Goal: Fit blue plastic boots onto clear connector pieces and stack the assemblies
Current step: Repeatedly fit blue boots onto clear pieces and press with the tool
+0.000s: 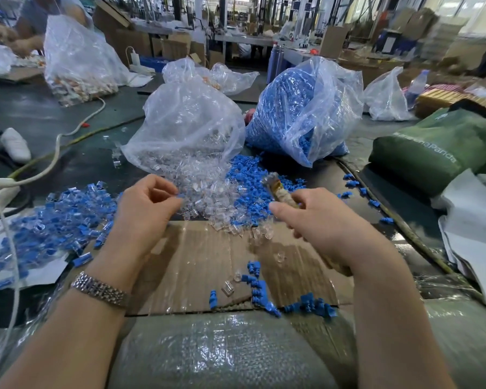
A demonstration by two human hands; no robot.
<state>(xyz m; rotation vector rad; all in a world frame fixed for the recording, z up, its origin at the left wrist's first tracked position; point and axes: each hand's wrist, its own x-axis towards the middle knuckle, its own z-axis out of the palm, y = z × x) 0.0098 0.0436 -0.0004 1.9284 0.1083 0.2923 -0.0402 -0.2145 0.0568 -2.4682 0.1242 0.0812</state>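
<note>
While the left hand [146,203] hovers with fingers curled at the edge of the clear connector pieces [208,197] spilling from their bag onto the desk, the right hand [312,217] grips a wrapped stick [281,192] beside the loose blue boots [253,178], with finished assemblies [59,220] heaped at the left.

The loose boots [250,189] spilled on the table were bright blue; the connector pieces [205,192] heaped beside them were clear and glassy; the finished assemblies [65,217] at the left showed blue through clear; the right-hand bag [300,113] was transparent over a solid blue mass; the left-hand bag [188,119] was transparent over colourless parts; the cardboard sheet [208,262] was plain brown with glossy tape streaks; the wristband [98,289] was silver with a fine linked pattern; the cloth bag [432,147] was dark green with pale lettering; the table [40,113] was dark grey-green.
</note>
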